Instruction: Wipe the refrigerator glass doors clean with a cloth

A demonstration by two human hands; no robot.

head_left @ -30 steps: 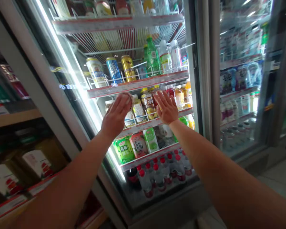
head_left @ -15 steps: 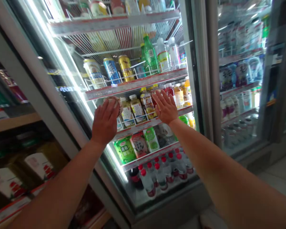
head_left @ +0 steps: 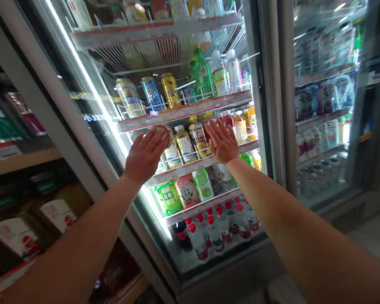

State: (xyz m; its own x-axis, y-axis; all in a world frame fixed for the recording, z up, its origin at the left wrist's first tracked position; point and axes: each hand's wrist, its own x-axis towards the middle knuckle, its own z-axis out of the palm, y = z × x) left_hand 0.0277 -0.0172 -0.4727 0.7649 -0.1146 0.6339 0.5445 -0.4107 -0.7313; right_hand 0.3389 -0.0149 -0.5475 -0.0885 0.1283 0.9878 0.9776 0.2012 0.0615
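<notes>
A bunched, light-coloured cloth [head_left: 167, 133] lies under the fingers of my left hand [head_left: 146, 156]. That hand presses it against the glass door [head_left: 190, 270] of a lit drinks fridge, in front of a row of bottles [head_left: 184, 143]. Most of the cloth is hidden by the fingers. To the right, my right hand [head_left: 223, 143] rests on or very near the same glass with its fingers stretched out. No object shows in it. Behind the glass, cans [head_left: 152, 93] stand on the shelf above the hands, and juice cartons [head_left: 186, 191] on the shelf below.
Red-capped bottles [head_left: 213, 230] fill the fridge bottom. A metal door frame [head_left: 286, 97] separates this fridge from a second glass-fronted one [head_left: 323, 109] at the right. At the left, a wooden shelf [head_left: 25, 162] bears large jars or bottles [head_left: 14, 236].
My left hand has slid a little to the right across the glass with the cloth. My right hand has stayed nearly in place. The whole view has shifted slightly.
</notes>
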